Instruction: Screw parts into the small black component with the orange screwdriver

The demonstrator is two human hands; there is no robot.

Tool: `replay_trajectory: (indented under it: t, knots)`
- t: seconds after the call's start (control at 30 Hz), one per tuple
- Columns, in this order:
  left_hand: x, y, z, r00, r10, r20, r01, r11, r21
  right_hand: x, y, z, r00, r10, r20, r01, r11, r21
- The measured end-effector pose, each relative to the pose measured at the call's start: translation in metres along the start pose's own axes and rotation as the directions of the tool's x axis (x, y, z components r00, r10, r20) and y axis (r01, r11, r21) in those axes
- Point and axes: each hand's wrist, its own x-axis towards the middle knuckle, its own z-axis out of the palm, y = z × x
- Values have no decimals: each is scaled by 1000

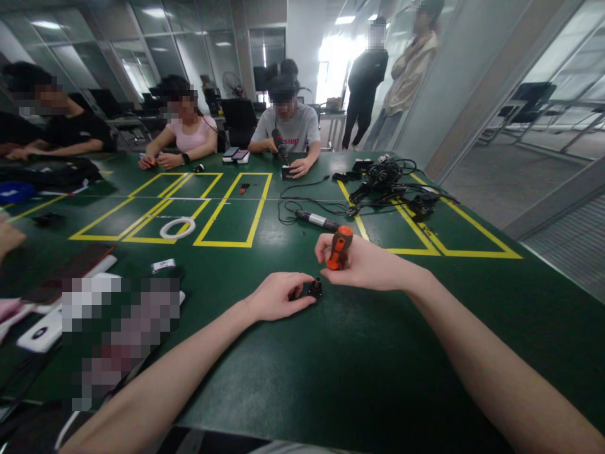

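Observation:
My left hand [278,296] rests low over the green table, thumb and fingers closed around a small black round part [315,290] that stands on the tabletop. To the right and slightly higher, my right hand [368,261] grips a screwdriver by its orange and black handle [340,247]. The handle points upward with a slight tilt; its shaft does not show clearly. Between the screwdriver and the black part there seems to be a small gap.
Beyond my right hand lie a black and silver corded tool [316,219] and a tangle of black cables [387,180]. A white ring [177,227] lies on yellow tape lines. Phones [42,331] are at left. People sit across the table [265,378]; two stand behind.

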Motion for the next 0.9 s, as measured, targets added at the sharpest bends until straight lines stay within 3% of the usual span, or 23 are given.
replay_trajectory:
  t: [0.9]
  knots:
    - [0, 1, -2, 1000, 19, -1, -19, 1000, -8, 0, 7, 3, 1000, 9, 29, -9, 1000, -8]
